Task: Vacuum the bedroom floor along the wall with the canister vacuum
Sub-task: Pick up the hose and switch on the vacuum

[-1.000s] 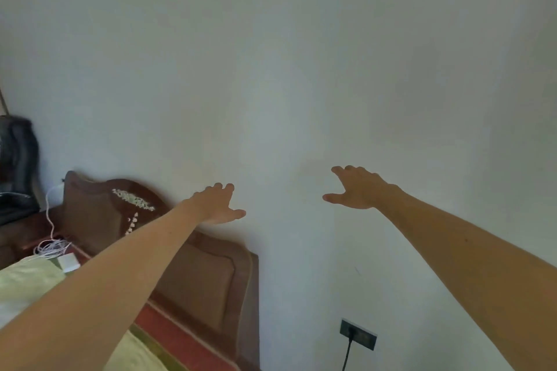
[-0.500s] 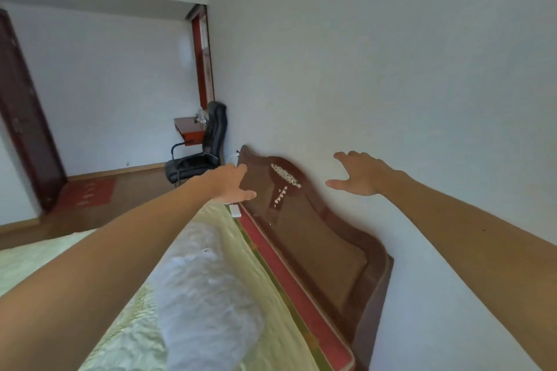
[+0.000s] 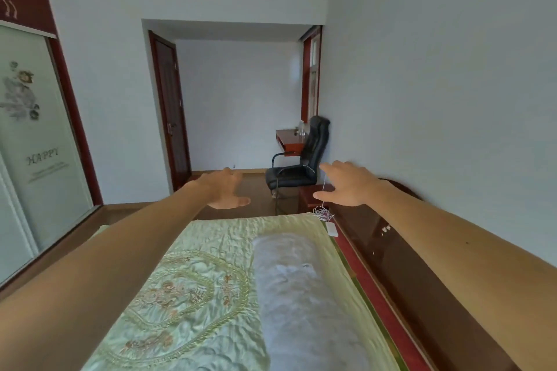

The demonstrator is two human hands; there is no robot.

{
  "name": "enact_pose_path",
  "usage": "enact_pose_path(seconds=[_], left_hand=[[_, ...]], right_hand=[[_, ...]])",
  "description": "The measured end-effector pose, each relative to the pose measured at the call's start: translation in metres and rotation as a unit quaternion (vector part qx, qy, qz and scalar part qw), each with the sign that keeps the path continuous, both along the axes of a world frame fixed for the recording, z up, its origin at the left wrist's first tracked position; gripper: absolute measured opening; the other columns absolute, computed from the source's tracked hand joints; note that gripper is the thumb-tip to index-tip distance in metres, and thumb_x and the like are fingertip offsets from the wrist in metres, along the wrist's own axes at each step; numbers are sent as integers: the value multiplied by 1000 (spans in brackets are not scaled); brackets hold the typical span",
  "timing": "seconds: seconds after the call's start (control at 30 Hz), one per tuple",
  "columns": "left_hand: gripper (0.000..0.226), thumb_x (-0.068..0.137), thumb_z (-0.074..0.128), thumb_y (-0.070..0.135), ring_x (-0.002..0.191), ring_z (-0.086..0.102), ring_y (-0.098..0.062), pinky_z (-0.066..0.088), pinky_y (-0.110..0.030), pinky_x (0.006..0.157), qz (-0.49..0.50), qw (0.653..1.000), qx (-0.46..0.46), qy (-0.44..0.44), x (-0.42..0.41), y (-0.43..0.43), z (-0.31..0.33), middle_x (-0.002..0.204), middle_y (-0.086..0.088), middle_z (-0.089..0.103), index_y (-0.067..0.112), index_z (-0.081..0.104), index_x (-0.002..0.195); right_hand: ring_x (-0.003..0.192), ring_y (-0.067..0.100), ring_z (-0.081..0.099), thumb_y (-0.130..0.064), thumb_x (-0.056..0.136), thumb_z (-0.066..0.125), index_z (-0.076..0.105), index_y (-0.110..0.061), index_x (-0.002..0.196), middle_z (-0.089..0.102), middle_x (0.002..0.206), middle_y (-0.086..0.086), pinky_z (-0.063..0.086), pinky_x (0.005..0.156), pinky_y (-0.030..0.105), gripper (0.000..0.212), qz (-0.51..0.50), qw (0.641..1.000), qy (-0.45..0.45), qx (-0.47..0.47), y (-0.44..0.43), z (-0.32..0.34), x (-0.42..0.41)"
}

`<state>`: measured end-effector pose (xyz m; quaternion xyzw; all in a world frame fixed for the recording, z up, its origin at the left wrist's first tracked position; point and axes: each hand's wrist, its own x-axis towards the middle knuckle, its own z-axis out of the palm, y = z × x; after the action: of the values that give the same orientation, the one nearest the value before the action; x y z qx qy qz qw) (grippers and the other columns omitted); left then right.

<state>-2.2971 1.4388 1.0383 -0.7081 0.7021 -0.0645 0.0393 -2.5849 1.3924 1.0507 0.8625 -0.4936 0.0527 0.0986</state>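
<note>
Arms out over the bed (image 3: 211,274). Left hand (image 3: 224,191) and right hand (image 3: 346,187) are both spread, fingers apart, holding nothing. Canister vacuum not in view. Reads as pre-start; next move is to locate and grab it, then work the floor (image 3: 259,190) along the right wall (image 3: 437,99).

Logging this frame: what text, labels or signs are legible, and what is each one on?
"HAPPY": in slanted capitals on the frosted sliding wardrobe door, below the flower print.
A smaller line of script just under it: too small and blurred to read.
Gold marks on the red panel above that door: too partial to tell whether they are lettering.
No other text shows.
</note>
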Motion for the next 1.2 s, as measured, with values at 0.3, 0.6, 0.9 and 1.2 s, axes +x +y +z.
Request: enact_pose_path(seconds=[0.3,0.6,0.9,1.2], left_hand=[[78,93,45,65,127,49,-33,44,-48,103,115,993,-6,-16,132,52,3,143,-12,43,17,27,151],[76,93,48,63,127,48,-34,43,-50,103,239,971,-9,-21,236,118,-4,142,-14,43,14,30,148],[78,93,50,61,128,49,-33,44,-50,105,399,916,-26,-29,307,204,3,144,-15,43,11,30,149],[72,92,50,61,119,54,-34,48,-49,95,583,812,-22,-18,310,347,-7,134,-13,49,12,36,142]], right_hand=[[119,31,52,-67,89,51,41,-14,138,52,130,9,50,91,47,73,111,994,5,-5,-11,-1,154],[122,30,48,-64,91,50,33,-15,146,49,137,9,45,91,44,75,241,970,6,-10,-10,2,293],[125,30,47,-66,90,50,29,-16,148,46,141,10,47,95,47,80,408,913,3,-1,4,6,441],[132,30,44,-62,91,52,23,-18,153,40,151,9,45,97,45,82,561,827,14,9,87,-1,552]])
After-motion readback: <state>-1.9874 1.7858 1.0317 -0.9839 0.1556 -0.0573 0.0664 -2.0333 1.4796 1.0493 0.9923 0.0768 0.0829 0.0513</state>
